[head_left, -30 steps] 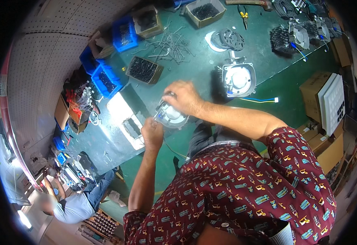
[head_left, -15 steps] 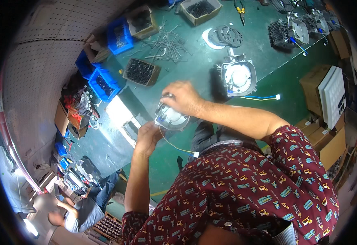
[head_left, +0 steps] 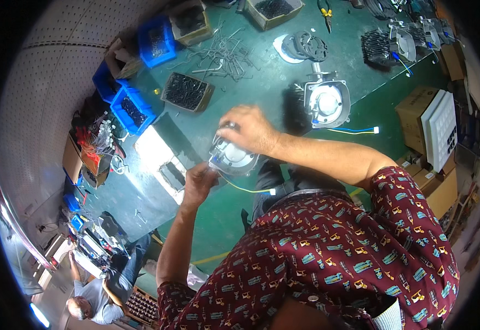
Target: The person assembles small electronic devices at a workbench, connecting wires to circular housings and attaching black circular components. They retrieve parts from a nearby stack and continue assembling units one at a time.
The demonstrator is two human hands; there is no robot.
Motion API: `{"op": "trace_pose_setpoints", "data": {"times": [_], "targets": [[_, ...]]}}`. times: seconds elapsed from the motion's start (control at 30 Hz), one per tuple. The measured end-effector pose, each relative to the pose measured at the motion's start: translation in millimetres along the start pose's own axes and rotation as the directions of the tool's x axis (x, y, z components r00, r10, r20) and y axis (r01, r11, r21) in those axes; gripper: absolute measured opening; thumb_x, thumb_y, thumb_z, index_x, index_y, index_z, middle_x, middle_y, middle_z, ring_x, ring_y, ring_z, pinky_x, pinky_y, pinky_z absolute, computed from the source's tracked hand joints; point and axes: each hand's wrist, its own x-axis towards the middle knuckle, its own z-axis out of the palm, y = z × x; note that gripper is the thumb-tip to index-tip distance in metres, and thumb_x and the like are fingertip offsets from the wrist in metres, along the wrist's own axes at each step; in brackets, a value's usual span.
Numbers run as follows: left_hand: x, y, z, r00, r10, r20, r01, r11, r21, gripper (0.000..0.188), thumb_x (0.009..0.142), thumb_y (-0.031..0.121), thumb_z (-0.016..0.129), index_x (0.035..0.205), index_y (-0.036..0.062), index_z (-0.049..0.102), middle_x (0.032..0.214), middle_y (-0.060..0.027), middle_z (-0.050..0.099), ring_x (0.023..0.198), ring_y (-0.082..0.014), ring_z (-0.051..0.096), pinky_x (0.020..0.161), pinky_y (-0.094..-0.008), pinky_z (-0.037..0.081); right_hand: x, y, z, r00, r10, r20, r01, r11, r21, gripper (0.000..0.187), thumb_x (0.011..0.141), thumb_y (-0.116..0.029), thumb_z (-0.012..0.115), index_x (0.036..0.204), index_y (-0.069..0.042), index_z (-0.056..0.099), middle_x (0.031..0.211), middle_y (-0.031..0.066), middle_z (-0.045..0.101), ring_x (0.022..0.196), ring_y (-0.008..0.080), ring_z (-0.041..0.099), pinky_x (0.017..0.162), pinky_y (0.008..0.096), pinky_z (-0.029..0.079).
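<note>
A round metal motor housing (head_left: 234,159) with a silver disc face is between my hands near the table's front edge. My left hand (head_left: 200,180) is closed on its lower left side. Curled over its upper edge is my right hand (head_left: 251,131), whose fingers grip a small dark part or the rim; I cannot tell which. A thin wire with a white plug (head_left: 273,192) hangs from the housing toward my body. To the right lies a similar housing (head_left: 328,103), its blue and yellow wires ending in a white plug (head_left: 376,130).
Screw-filled boxes (head_left: 187,92) and blue bins (head_left: 132,110) line the left. Bent metal rods (head_left: 223,55), dark round parts (head_left: 308,45) and yellow-handled pliers (head_left: 326,14) lie farther back. Finned housings (head_left: 380,47) stand far right, above cartons (head_left: 415,118). Another person (head_left: 100,297) works lower left.
The housing and both hands keep nearly the same place, while the hanging plug has swung slightly right and up. The other person has changed posture, with arms now farther apart.
</note>
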Motion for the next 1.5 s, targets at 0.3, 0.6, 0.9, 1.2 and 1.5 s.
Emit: {"op": "trace_pose_setpoints", "data": {"times": [0.3, 0.6, 0.9, 1.2, 1.5], "targets": [[17.9, -17.7, -14.1, 0.916, 0.396, 0.069, -0.357, 0.722, 0.592, 0.012, 0.093, 0.011, 0.064, 0.09, 0.0005, 0.067, 0.068, -0.0051, 0.061, 0.059, -0.0117, 0.057, 0.056, -0.0307, 0.047, 5.9, -5.1, -3.5, 0.998, -0.054, -0.036, 0.054, 0.999, 0.001, 0.019, 0.084, -0.022, 0.076, 0.089, -0.005, 0.071, 0.09, 0.0132, 0.071, 0.085, 0.0325, 0.068, 0.078, 0.042, 0.054], [36.8, -10.6, -39.8, 0.882, -0.134, 0.451, 0.242, 0.952, -0.19, 0.021, 0.102, 0.019, 0.06, 0.104, -0.0012, 0.066, 0.089, -0.0053, 0.069, 0.074, -0.0111, 0.064, 0.07, -0.0263, 0.055, 6.6, -7.2, -9.6, 0.999, -0.051, -0.004, 0.051, 0.999, -0.007, 0.023, 0.085, -0.025, 0.076, 0.092, -0.004, 0.072, 0.092, 0.0148, 0.072, 0.087, 0.0328, 0.069, 0.081, 0.0412, 0.055], [23.2, 12.5, -15.3, 0.937, 0.237, 0.258, -0.323, 0.869, 0.375, 0.012, 0.093, 0.01, 0.067, 0.091, -0.002, 0.066, 0.079, -0.0119, 0.067, 0.069, -0.0168, 0.065, 0.063, -0.0321, 0.052, 4.6, -6.0, -9.8, 0.998, -0.063, 0.004, 0.063, 0.998, -0.011, 0.023, 0.084, -0.025, 0.077, 0.092, -0.004, 0.072, 0.092, 0.0148, 0.072, 0.09, 0.033, 0.069, 0.083, 0.0417, 0.055], [21.2, 8.6, -14.6, 0.935, 0.302, 0.188, -0.356, 0.779, 0.516, 0.014, 0.092, 0.011, 0.066, 0.086, -0.0005, 0.061, 0.072, -0.0083, 0.061, 0.062, -0.0228, 0.059, 0.057, -0.035, 0.048, 6.5, -3.9, -6.7, 0.998, -0.049, 0.033, 0.05, 0.999, -0.021, 0.025, 0.085, -0.028, 0.076, 0.092, -0.004, 0.072, 0.093, 0.0153, 0.072, 0.09, 0.0339, 0.069, 0.082, 0.0426, 0.056], [19.5, 0.8, -22.9, 0.906, -0.038, 0.421, 0.14, 0.967, -0.214, 0.03, 0.106, 0.023, 0.048, 0.088, 0.0031, 0.061, 0.072, -0.0028, 0.059, 0.062, -0.0088, 0.051, 0.052, -0.0242, 0.041, 8.0, -2.9, -7.7, 0.995, -0.092, 0.043, 0.093, 0.995, -0.024, 0.028, 0.084, -0.029, 0.077, 0.092, -0.004, 0.071, 0.093, 0.0159, 0.072, 0.09, 0.0352, 0.068, 0.082, 0.0438, 0.055]]}}
